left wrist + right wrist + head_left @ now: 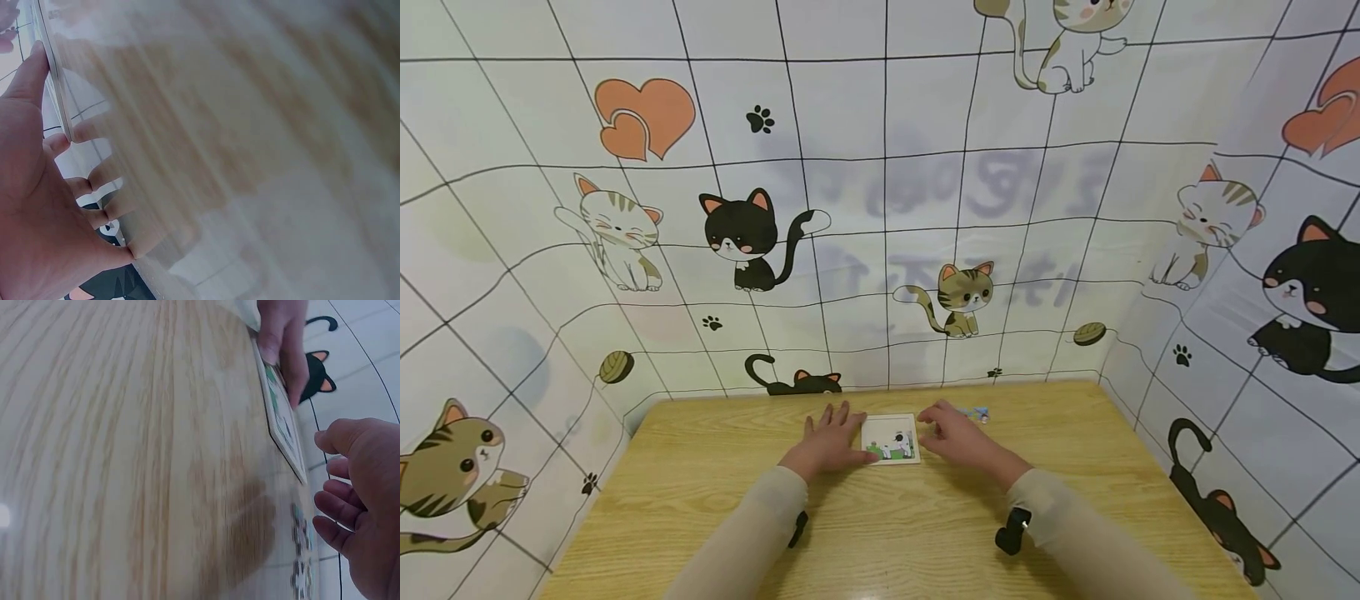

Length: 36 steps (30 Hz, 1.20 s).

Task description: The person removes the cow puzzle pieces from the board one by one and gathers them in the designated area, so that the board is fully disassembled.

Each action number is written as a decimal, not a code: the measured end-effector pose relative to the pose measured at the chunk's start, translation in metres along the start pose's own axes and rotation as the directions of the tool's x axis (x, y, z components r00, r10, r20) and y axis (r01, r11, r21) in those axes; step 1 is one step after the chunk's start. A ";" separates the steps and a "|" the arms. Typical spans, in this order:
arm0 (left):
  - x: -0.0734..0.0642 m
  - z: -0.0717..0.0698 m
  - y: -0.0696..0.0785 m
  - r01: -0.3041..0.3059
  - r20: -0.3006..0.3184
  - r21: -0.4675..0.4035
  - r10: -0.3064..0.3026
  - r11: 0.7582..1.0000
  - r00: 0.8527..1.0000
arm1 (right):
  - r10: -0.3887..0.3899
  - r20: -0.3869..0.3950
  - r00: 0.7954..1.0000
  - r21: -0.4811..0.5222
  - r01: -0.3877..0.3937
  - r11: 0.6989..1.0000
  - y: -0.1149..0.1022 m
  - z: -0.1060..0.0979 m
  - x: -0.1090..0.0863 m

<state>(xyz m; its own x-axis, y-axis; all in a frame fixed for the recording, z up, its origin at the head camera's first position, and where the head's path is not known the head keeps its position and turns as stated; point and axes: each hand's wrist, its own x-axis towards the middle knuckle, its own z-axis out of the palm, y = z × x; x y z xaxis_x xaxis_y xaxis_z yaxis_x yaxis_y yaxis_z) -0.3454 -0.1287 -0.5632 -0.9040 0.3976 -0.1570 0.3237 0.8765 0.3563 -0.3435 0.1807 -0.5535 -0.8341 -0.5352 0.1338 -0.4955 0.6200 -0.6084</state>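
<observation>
A small framed jigsaw puzzle (pixel 880 427) lies flat on the wooden table, its lower part filled with a green and white picture with a black-and-white animal. My left hand (pixel 831 442) is spread at the puzzle's left edge, the thumb touching its lower left corner; in the left wrist view the thumb lies along the frame's edge (pixel 57 81). Just right of the puzzle hovers my right hand (pixel 955 435), fingers loosely bent and nothing visible between them. In the right wrist view, loose puzzle pieces (pixel 301 575) lie on the table beside that hand.
The wooden table (pixel 880 533) ends at a cloth backdrop (pixel 850 333) printed with cats, which rises behind and on both sides. More of the loose pieces' blue colouring (pixel 981 413) shows beyond the right hand. Each wrist wears a dark strap (pixel 1013 531).
</observation>
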 end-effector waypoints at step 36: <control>-0.002 -0.002 0.004 0.009 -0.008 0.022 -0.009 1.000 1.000 | 0.067 0.137 0.988 -0.085 -0.056 0.995 -0.027 0.022 0.024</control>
<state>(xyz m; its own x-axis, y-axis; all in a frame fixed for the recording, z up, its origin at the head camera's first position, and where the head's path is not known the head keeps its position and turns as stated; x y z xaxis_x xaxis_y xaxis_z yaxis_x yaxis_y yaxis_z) -0.3432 -0.1268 -0.5594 -0.9092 0.3874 -0.1524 0.3215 0.8860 0.3343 -0.3449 0.1384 -0.5512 -0.8245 -0.5656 -0.0156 -0.4668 0.6955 -0.5462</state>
